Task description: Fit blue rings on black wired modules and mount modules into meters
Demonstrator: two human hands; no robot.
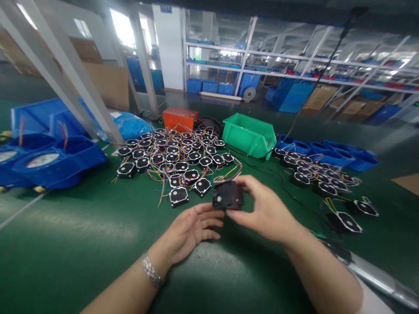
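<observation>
My right hand (pixel 260 209) grips a small black motor (pixel 225 195) with coloured wires, thumb below and fingers over its right side. It is held above the green tabletop, with the wires trailing behind its top. My left hand (pixel 196 229) lies just below and left of the motor, palm turned inward and fingers spread apart; its fingertips come close to the motor's lower edge, and whether they touch it I cannot tell. Several similar black motors with silver-edged faces and coloured wires (pixel 178 196) lie in a spread behind my hands.
A green bin (pixel 247 134) and an orange box (pixel 180 118) stand at the back. More motors (pixel 345 221) lie on the right beside blue housings (pixel 337 155). Large blue housings (pixel 59 163) sit at left. A metal-barrelled tool (pixel 376 272) lies at lower right, and a black cable (pixel 283 183) crosses the table.
</observation>
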